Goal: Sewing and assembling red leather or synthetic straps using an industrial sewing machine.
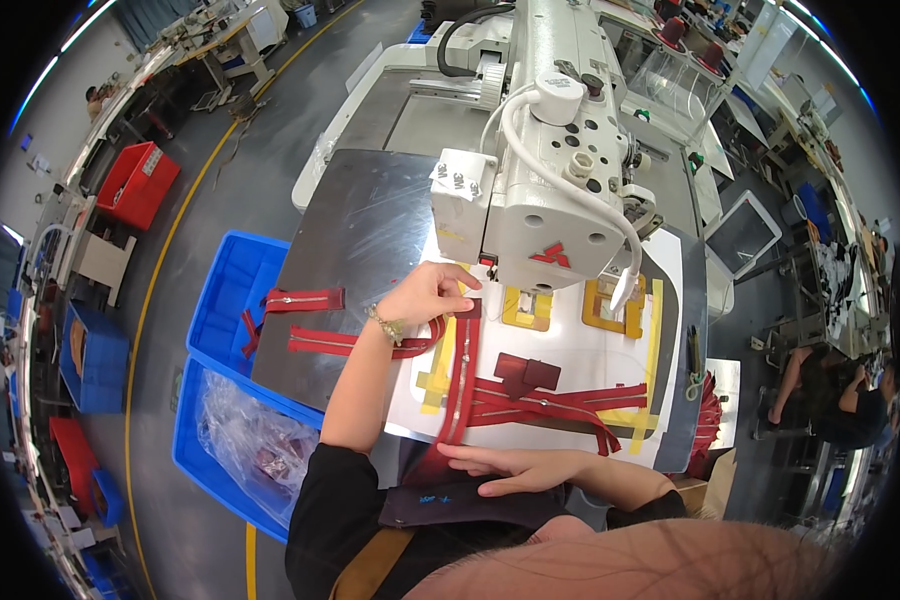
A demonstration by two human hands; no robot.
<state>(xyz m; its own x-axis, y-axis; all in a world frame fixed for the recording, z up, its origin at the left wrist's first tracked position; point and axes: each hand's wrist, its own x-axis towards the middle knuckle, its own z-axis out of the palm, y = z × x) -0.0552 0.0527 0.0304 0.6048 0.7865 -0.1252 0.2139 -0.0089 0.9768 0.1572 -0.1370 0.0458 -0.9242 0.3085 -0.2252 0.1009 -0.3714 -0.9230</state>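
My left hand (435,295) pinches the top end of a long red zipper (462,370) at a dark red patch, just under the white sewing machine head (550,230). The zipper runs down toward my right hand (505,465), whose fingers lie stretched out beside its lower end at the board's front edge. More red zippers (555,405) lie crossed on the white board (610,350), with a dark red piece (525,372) on them. Yellow-edged templates (613,325) sit near the needle area. Other zippers (315,338) lie on the metal plate (340,230) to the left.
Blue bins (238,290) stand at left, one holding crumpled plastic (245,440). Scissors (693,365) lie at the right edge, near a tablet (743,233). A red crate (135,185) stands beyond the yellow floor line. Another person (850,395) sits at the far right.
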